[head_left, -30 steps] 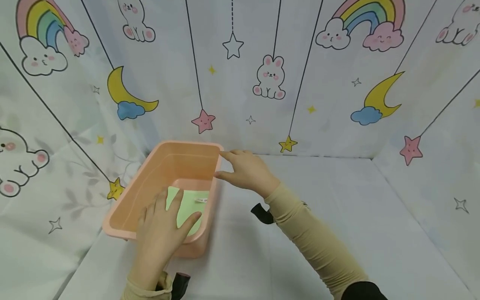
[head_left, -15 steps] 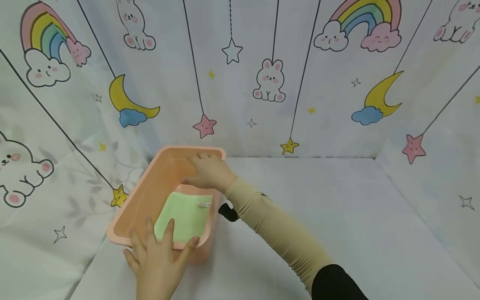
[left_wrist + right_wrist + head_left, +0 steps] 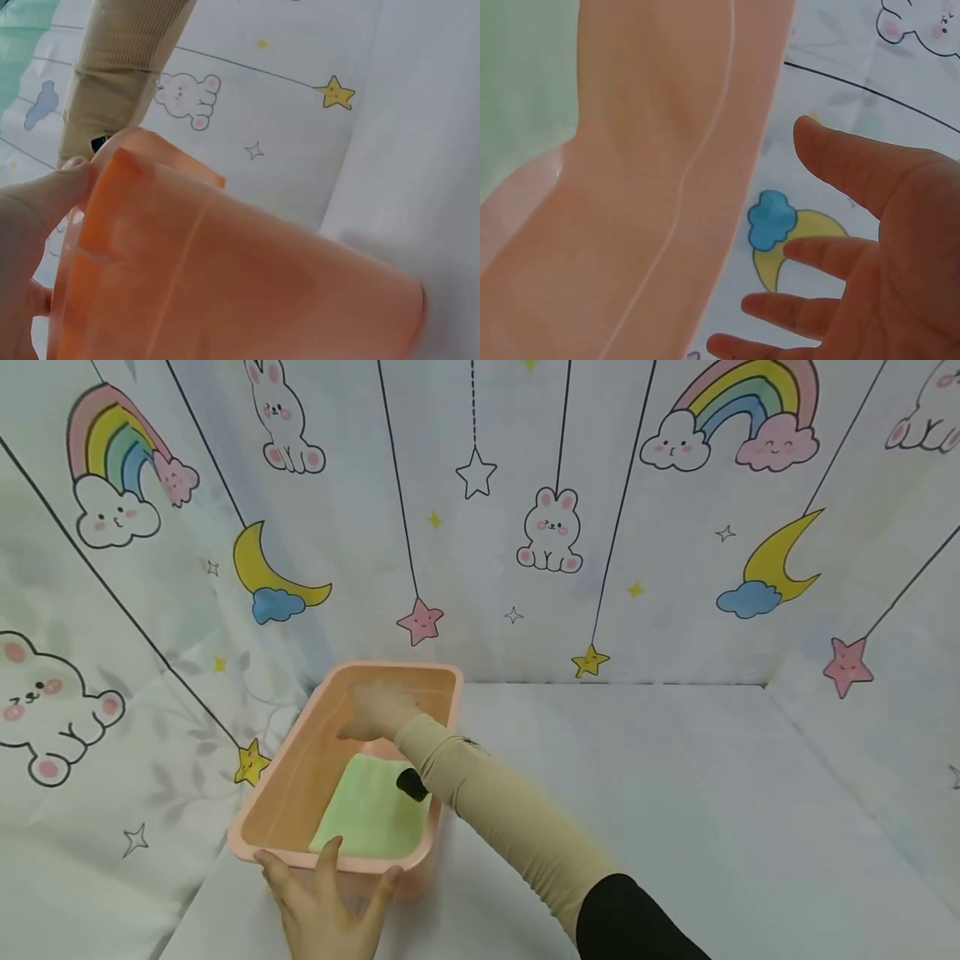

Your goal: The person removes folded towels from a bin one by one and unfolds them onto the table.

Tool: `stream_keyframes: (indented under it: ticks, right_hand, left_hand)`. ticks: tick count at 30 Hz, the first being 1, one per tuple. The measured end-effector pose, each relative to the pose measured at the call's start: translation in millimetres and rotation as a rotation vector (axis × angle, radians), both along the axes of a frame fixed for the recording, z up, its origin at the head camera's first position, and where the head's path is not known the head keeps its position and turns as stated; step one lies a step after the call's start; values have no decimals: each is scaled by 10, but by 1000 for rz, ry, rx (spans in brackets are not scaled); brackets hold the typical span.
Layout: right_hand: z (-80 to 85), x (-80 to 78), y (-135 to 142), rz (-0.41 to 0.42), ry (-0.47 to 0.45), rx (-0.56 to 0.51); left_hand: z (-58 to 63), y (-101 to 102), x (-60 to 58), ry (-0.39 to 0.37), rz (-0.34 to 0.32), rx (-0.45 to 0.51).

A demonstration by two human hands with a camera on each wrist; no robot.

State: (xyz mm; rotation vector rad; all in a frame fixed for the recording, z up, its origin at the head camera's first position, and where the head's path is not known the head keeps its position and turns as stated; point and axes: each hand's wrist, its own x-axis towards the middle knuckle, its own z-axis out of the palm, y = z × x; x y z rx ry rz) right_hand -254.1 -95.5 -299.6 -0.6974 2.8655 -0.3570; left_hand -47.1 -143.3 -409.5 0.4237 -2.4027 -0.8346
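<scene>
A peach-coloured plastic basin (image 3: 281,797) stands at the left of the white table. Inside it a light green folded cloth (image 3: 371,814) lies on the bottom, partly covered by my right forearm. My left hand (image 3: 326,914) touches the near rim with spread fingertips; in the left wrist view the thumb (image 3: 64,184) meets the rim's edge. Reaching across the basin, my right hand (image 3: 378,706) is blurred in the head view. The right wrist view shows that hand (image 3: 911,255) with fingers apart, holding nothing, beyond the basin's far-left rim.
A white fabric backdrop (image 3: 495,560) printed with rabbits, moons and stars rises behind and on both sides. The basin's left rim is close to the left backdrop. White table surface (image 3: 637,793) extends to the right.
My right hand has moved left from the basin's right rim to above its inside. My left hand has drawn back from over the cloth to the near rim. The view has shifted slightly.
</scene>
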Motion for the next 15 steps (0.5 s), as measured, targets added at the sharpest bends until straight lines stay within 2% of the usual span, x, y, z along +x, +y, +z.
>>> stream_keyframes:
  ticks: [2, 4, 8, 12, 15]
  right_hand:
    - [-76, 7, -87, -51, -16, 17]
    - [-166, 10, -155, -102, -34, 43]
    - [-327, -16, -197, -152, -112, 79]
    - [-441, -79, -177, -173, -183, 105]
    - [-486, -125, -171, -146, -196, 102]
  left_hand:
    - [-28, 23, 12, 14, -15, 30]
    - [-28, 35, 29, -9, -16, 39]
    - [-24, 53, 52, -43, 6, 37]
    - [-32, 70, 63, -36, 12, 49]
    - [-45, 77, 70, -25, 13, 64]
